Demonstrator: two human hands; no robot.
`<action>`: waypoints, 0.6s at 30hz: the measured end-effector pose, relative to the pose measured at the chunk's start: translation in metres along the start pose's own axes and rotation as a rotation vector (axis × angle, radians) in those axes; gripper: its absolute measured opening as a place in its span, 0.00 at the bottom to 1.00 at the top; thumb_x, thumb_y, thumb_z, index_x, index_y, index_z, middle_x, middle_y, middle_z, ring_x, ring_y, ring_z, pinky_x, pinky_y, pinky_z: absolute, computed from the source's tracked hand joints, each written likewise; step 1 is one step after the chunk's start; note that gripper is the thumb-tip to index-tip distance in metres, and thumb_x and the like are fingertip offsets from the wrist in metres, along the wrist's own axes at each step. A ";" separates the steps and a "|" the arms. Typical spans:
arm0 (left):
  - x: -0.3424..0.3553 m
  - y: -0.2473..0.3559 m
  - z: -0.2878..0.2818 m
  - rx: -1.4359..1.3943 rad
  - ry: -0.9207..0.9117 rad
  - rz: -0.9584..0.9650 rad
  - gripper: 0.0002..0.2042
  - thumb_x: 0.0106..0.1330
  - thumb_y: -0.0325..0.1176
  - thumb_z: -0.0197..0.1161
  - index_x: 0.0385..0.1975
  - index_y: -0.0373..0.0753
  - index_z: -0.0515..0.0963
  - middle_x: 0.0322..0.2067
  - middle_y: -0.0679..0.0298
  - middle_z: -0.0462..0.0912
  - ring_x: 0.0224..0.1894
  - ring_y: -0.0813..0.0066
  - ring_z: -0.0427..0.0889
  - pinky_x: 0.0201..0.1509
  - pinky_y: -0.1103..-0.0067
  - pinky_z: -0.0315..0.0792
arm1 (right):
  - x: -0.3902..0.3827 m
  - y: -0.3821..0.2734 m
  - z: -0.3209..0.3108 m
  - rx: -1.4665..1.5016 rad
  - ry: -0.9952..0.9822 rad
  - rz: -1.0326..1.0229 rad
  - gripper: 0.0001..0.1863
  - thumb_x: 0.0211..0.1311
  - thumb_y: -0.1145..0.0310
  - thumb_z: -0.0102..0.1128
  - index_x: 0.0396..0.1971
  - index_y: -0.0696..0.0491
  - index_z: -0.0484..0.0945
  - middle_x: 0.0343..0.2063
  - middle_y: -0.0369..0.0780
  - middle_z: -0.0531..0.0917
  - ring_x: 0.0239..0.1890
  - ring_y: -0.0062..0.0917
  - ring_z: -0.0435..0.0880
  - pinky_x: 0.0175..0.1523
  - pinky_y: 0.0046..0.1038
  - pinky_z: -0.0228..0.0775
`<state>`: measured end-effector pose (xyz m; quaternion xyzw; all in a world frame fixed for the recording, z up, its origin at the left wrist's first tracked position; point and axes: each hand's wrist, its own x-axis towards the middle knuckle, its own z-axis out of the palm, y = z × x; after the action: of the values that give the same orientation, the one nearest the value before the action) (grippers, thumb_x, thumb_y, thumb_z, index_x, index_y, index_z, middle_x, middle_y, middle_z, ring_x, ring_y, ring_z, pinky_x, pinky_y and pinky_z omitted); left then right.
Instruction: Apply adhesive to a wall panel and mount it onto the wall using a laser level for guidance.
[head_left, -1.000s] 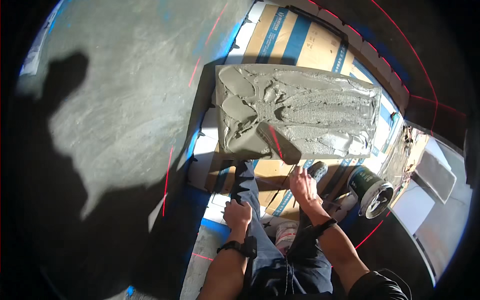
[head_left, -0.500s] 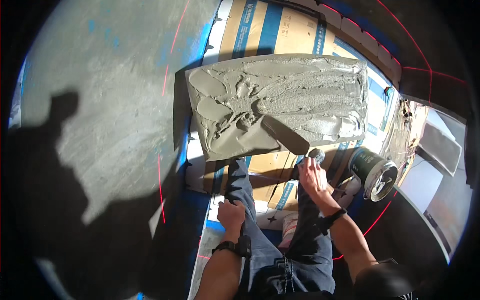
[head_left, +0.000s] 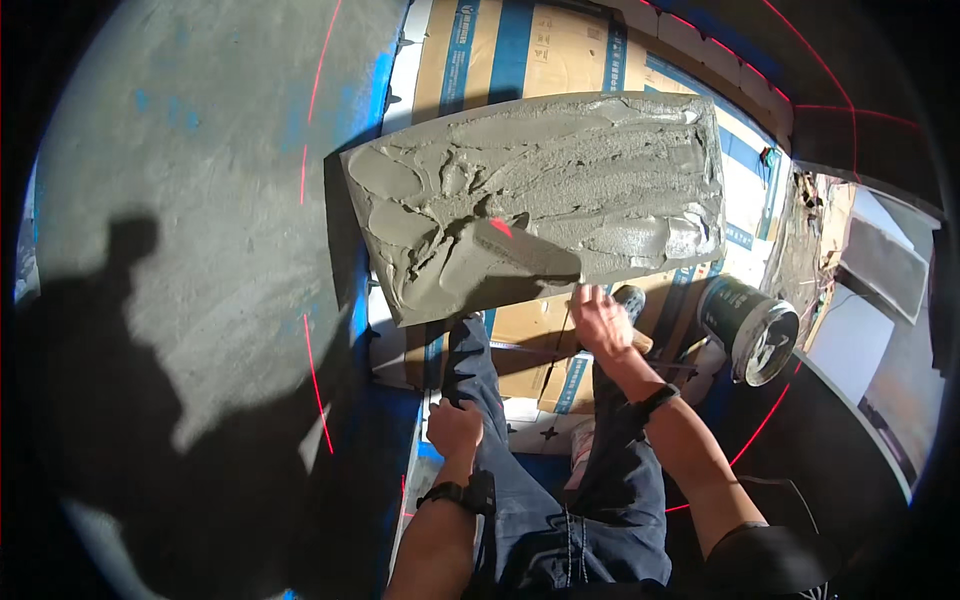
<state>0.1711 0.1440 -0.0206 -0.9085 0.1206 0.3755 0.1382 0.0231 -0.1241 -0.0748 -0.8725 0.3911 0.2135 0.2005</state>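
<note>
My right hand (head_left: 603,322) is closed round the handle of a trowel (head_left: 545,260). The trowel's blade lies low over the near edge of a large rectangular slab (head_left: 708,150), and a red laser spot shows close to the blade's tip. Wet grey mortar (head_left: 600,185) covers the slab's upper face in ridges and smears, thicker and lumpier toward the left. A wooden handle end sticks out behind my right hand. My left hand (head_left: 455,428) is a fist against my left knee, away from the slab, with nothing seen in it.
Striped cardboard (head_left: 520,50) lies beneath the slab. At the right stands a tilted dark bucket (head_left: 745,325) with a mortar-smeared rim. A grey wall-like surface (head_left: 230,200) with red laser lines and shadows fills the left. Flat panels (head_left: 885,270) lie far right.
My right hand and the trowel have moved left and slightly up, the blade sweeping over the mortar near the slab's front edge. The left hand stays by the knee. The view has shifted slightly.
</note>
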 end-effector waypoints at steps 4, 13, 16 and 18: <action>0.002 -0.013 -0.009 0.014 0.014 -0.050 0.20 0.66 0.44 0.56 0.44 0.32 0.82 0.45 0.46 0.82 0.48 0.48 0.84 0.51 0.57 0.79 | -0.009 -0.017 0.003 0.417 0.053 0.382 0.19 0.72 0.55 0.55 0.39 0.60 0.72 0.24 0.56 0.82 0.31 0.55 0.85 0.36 0.52 0.76; 0.001 -0.005 -0.011 -0.024 -0.038 -0.073 0.21 0.65 0.44 0.57 0.45 0.32 0.81 0.45 0.46 0.82 0.48 0.48 0.84 0.52 0.57 0.78 | -0.006 -0.122 0.032 0.731 -0.146 0.106 0.23 0.75 0.54 0.52 0.39 0.64 0.74 0.28 0.59 0.83 0.34 0.55 0.87 0.36 0.48 0.79; 0.003 -0.008 -0.011 -0.035 -0.022 -0.053 0.21 0.65 0.44 0.57 0.44 0.31 0.82 0.44 0.46 0.82 0.46 0.47 0.85 0.52 0.57 0.78 | 0.009 -0.117 0.014 0.148 -0.200 -0.120 0.19 0.75 0.58 0.49 0.46 0.61 0.72 0.32 0.56 0.85 0.33 0.49 0.89 0.35 0.45 0.83; 0.006 -0.023 -0.017 -0.037 -0.003 -0.068 0.21 0.65 0.45 0.57 0.44 0.31 0.82 0.43 0.46 0.83 0.45 0.47 0.85 0.51 0.57 0.79 | 0.034 -0.102 0.008 -0.001 -0.050 -0.207 0.16 0.74 0.59 0.50 0.45 0.58 0.72 0.32 0.54 0.84 0.32 0.45 0.89 0.34 0.42 0.83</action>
<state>0.1932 0.1589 -0.0100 -0.9139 0.0824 0.3742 0.1343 0.1198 -0.0777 -0.0809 -0.9026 0.2939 0.2135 0.2308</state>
